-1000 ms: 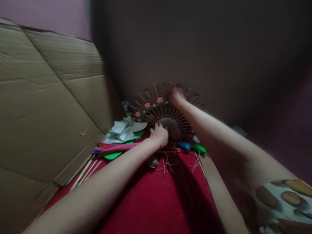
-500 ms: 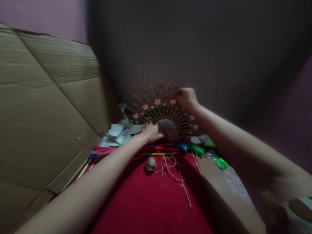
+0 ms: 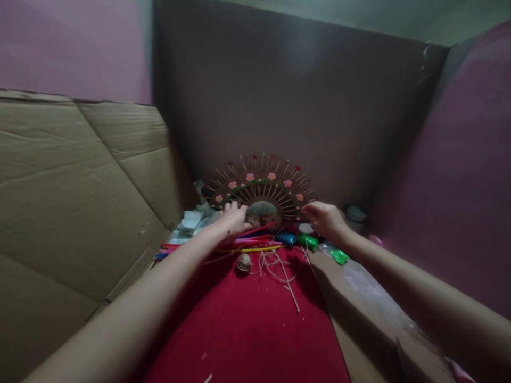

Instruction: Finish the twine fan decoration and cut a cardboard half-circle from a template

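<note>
At brown semicircular fan with pink flowers [image 3: 260, 178]: curling right hand [image 3: 322, 217] by right end, cannot tell if gripping; holding left hand [image 3: 235, 218] loosely open by left end.

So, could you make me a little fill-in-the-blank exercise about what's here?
The flowers on the fan have ____ petals. The nearest twine ball rests on a ____ surface. The creased brown panel is made of ____. The hand nearer that panel is the person's ____ one.

Missing words: pink; red; cardboard; left.
</note>
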Available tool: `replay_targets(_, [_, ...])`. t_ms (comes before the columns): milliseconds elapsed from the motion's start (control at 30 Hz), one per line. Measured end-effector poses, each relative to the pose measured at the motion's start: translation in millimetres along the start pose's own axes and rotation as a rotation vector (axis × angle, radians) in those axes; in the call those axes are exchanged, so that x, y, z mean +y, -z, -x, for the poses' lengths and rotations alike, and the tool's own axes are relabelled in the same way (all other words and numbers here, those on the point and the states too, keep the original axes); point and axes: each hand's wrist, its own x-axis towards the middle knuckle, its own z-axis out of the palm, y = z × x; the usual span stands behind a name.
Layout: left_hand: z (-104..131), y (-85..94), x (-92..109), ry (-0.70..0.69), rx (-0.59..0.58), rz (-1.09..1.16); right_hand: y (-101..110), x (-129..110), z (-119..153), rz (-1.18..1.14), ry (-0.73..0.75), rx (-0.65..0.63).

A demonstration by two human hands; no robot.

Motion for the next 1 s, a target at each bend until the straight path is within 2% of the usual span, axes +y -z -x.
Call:
replay_targets(133, [28.9, 15.4, 17.4, -0.055, 0.013, -0.005, 26.3, -25.2, 42.6, -0.113, -0.048, -0.008])
replay_targets(233, [52.0, 21.8, 36.9, -0.148, -0.024, 0.024, 53.2, -47.5, 78.0, -0.217, -0.058, -0.026])
replay_targets(333, [72.8, 17.3, 57.3, -0.248, -0.105, 0.07, 74.0, -63.1, 112.2, -0.331, -0.082, -0.015])
replay_targets(400, [84.9, 8.4, 70.2, -0.292, -0.146, 0.097, 79.5, -65.9, 131.9, -0.347, -0.11, 0.018])
replay_targets(533, [106.3, -14.9, 92.2, -0.309, -0.136, 0.139, 74.0, -54.7, 161.9, -0.292, -0.144, 0.062])
replay_targets(667, [125.9, -37.8, 104.4, -0.294, -0.081, 0.187, 64.6, -37.2, 180.7, -0.246, -0.129, 0.088])
replay_targets(833, [143.4, -61.2, 103.1, -0.317, -0.015, 0.209, 59.7, -24.7, 190.8, -0.267, -0.148, 0.085])
replay_targets(1000, [146.3, -74.0, 99.7, -0.406, 0.037, 0.195, 51.0, -21.5, 194.3, -0.302, -0.195, 0.062])
